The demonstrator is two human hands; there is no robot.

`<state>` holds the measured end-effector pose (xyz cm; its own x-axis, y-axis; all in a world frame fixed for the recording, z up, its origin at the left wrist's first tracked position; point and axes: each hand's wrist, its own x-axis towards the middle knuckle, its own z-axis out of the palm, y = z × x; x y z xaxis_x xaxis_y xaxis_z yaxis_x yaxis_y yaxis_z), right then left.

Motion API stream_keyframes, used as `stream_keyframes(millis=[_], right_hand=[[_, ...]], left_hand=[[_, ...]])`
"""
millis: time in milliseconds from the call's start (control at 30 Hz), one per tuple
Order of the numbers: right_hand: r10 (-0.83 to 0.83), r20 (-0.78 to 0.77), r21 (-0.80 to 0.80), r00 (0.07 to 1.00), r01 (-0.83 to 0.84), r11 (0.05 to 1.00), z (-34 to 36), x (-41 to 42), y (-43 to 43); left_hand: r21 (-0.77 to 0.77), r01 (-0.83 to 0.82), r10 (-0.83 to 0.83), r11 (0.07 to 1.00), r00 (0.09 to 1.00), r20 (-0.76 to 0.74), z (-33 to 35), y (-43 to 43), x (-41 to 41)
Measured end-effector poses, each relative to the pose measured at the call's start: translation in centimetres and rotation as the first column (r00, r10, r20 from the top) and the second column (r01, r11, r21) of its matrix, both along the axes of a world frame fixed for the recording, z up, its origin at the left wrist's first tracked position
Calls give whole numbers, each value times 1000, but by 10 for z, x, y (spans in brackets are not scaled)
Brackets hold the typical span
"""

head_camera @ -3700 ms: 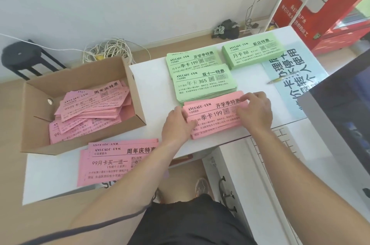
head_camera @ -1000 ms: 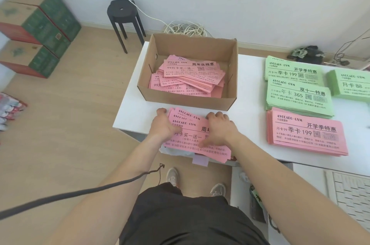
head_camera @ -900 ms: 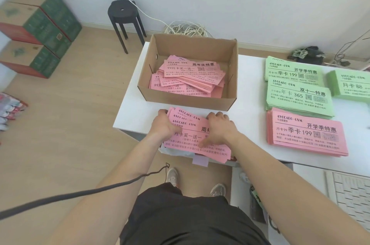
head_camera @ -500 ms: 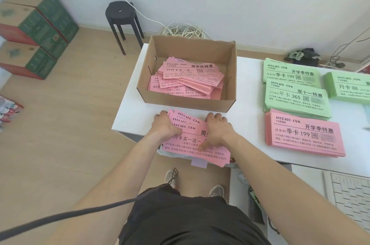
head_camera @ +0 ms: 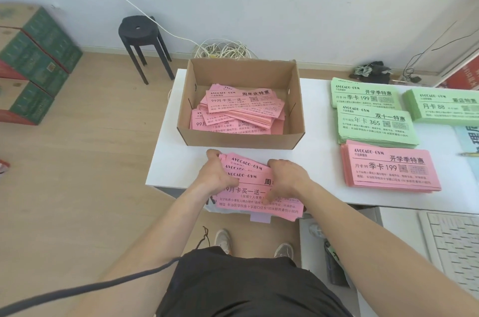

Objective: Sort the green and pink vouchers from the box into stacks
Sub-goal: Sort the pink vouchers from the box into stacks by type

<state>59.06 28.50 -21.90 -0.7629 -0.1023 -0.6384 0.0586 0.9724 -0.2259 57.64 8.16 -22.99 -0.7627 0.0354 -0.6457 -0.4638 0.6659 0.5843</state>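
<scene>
At the near edge of a white table [head_camera: 166,169], two bare hands work on a fanned pink pile [head_camera: 259,198] of vouchers that overhangs the table's front edge. The left hand [head_camera: 217,176] grips the pile's left end with curled fingers. The right hand [head_camera: 287,178] curls over its far edge near the middle; whether either thumb reaches underneath is hard to tell. To square it well, the hands should probably press inward from both ends while sliding the pile fully onto the table, so no slips spill off. Just behind sits an open cardboard box [head_camera: 241,139] holding loose pink vouchers [head_camera: 238,109] not yet sorted. Farther right lie a squared pink stack [head_camera: 391,169] and, beyond it, three green stacks [head_camera: 375,125].
</scene>
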Motion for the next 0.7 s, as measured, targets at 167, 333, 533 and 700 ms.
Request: stream_keyframes(millis=[167,333,533,700], right_hand=[[-11,-13,41,1000,11,999,7,3,-6],[1,-182,113,983,20,993,23,0,-11],[92,-539,189,837,14,982,25,-14,-19],[103,-634,209,767,42,977,1,-3,-24]], left_hand=[[97,43,-47,994,998,32,-1,-17,-3],[189,62,-41,980,992,-116,12,-26,-9],[295,-1,109,955,930,-350,16,-28,-15],[354,-56,189,934,917,-352,-6,-27,-1]])
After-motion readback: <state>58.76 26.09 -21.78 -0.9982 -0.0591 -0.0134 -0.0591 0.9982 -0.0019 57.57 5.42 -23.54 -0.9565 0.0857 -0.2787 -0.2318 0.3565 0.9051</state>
